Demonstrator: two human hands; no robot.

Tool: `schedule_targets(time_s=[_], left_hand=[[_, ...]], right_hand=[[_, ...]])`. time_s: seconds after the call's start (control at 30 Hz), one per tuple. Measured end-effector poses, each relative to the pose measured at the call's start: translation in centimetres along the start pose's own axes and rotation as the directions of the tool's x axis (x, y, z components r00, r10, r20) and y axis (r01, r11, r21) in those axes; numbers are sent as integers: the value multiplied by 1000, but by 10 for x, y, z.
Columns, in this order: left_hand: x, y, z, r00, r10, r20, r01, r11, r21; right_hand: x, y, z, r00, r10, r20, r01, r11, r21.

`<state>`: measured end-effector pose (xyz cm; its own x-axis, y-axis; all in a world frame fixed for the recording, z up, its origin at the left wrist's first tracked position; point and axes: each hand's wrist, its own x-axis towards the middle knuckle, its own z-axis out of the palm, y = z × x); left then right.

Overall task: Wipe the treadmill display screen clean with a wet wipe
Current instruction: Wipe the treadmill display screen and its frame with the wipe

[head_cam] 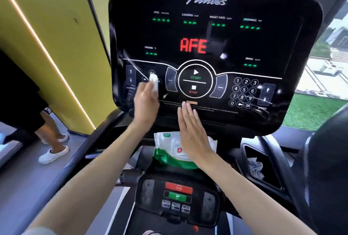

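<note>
The left hand's fingers (148,88) close round a bunched white wipe (154,82) and press it to the screen (207,33). Exactly how they curl is hard to see from behind the left hand (146,102). The wad stands up out of the grip, its long axis running up and down the glass with the free end towards the top. It sits low on the left of the screen, over the small round buttons and between the arrow keys and the START dial, hiding some of them.

The right hand (192,131) holds nothing. Its fingers (185,110) are straight and together, with the tips touching the bottom edge of the screen below the STOP mark.

The screen is wide, its long axis left to right, and tilts back to face the person. It shows red "AFE", green dashes and blurred small labels. Glare streaks its lower corners.

A green-and-white pack (165,148) lies below the screen, partly covered by the right wrist. Nearer is a panel (178,199) with red and green buttons. A crumpled cloth (254,167) sits in the right pocket.

At left are a yellow wall (47,27) with a light strip (47,50), and a person's legs (50,136) in white shoes, cut off above. A window (320,84) at right shows grass.
</note>
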<state>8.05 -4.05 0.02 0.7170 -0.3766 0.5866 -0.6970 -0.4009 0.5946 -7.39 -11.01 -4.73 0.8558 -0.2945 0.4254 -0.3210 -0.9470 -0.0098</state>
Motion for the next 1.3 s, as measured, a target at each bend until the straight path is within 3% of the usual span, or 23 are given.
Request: schedule_targets(time_s=[0.1, 0.17, 0.2, 0.3, 0.33, 0.4, 0.47, 0.53, 0.6, 0.63, 0.7, 0.73, 0.77, 0.8, 0.87, 0.93, 1.0, 1.03, 1.1, 1.13, 1.2, 1.27, 1.3], left_hand=[[-17, 24, 14, 961, 226, 160, -238, 970, 57], [-11, 15, 9, 945, 281, 167, -297, 951, 83], [-4, 5, 2, 963, 235, 129, -248, 964, 100], [6, -13, -10, 994, -109, -14, 110, 990, 92], [4, -7, -8, 993, -118, -22, 120, 989, 85], [-8, 15, 4, 992, 88, 84, -94, 993, 68], [-19, 24, 16, 913, 334, 235, -354, 934, 43], [-11, 13, 12, 877, 382, 290, -401, 916, 7], [2, -9, 0, 947, 272, 170, -276, 961, -3], [7, -21, -6, 985, 139, 100, -140, 990, -4], [13, -31, -10, 984, -173, -45, 172, 985, -15], [13, -24, -8, 970, -227, -89, 227, 974, -4], [10, -12, -3, 980, -176, -91, 180, 983, 40], [3, 1, 4, 999, -34, -29, 37, 995, 93], [-11, 13, 16, 932, 311, 183, -331, 940, 86], [-5, 5, 7, 887, 374, 272, -380, 924, -31], [8, -18, -8, 955, 246, 168, -249, 969, -4], [13, -31, -16, 991, 104, 86, -106, 994, 12], [19, -46, -22, 976, -203, -78, 202, 979, -21], [17, -45, -20, 963, -245, -112, 245, 970, -13], [6, -35, -12, 997, -68, -43, 71, 994, 79], [0, -36, -9, 987, 153, 49, -157, 984, 79], [7, -42, -13, 982, 183, 53, -187, 980, 70]], right_hand=[[6, -8, 2, 998, -18, 55, 14, 998, 61], [6, -8, 5, 997, -36, 67, 32, 998, 52], [5, -7, 8, 998, -40, 54, 38, 999, 25], [5, -8, 14, 1000, -8, 6, 8, 1000, -18], [5, -10, 14, 1000, -2, 4, 2, 1000, -18], [6, -13, 14, 1000, 19, 24, -19, 1000, -14], [6, -13, 12, 999, 29, 42, -28, 999, -17], [6, -11, 11, 999, 22, 45, -21, 1000, -15], [6, -11, 11, 999, 30, 24, -30, 1000, 1], [5, -11, 12, 999, 37, 16, -37, 999, 7], [5, -14, 14, 999, 45, 4, -45, 999, 7], [6, -15, 15, 999, 49, -1, -49, 999, 6], [6, -16, 15, 999, 50, 0, -50, 999, 7], [7, -16, 16, 999, 47, 6, -47, 999, 2], [9, -16, 15, 1000, 21, 13, -20, 1000, -6], [12, -16, 13, 1000, -30, 10, 30, 999, 17], [16, -16, 11, 997, -82, 9, 81, 996, 30], [19, -17, 11, 995, -97, 5, 97, 995, 32], [25, -19, 13, 993, -115, 3, 115, 993, 29], [26, -21, 15, 992, -127, 9, 126, 992, 24], [24, -21, 18, 988, -152, 23, 152, 988, 13], [23, -19, 18, 983, -179, 31, 179, 984, -3], [23, -19, 17, 982, -184, 31, 184, 983, -6]])
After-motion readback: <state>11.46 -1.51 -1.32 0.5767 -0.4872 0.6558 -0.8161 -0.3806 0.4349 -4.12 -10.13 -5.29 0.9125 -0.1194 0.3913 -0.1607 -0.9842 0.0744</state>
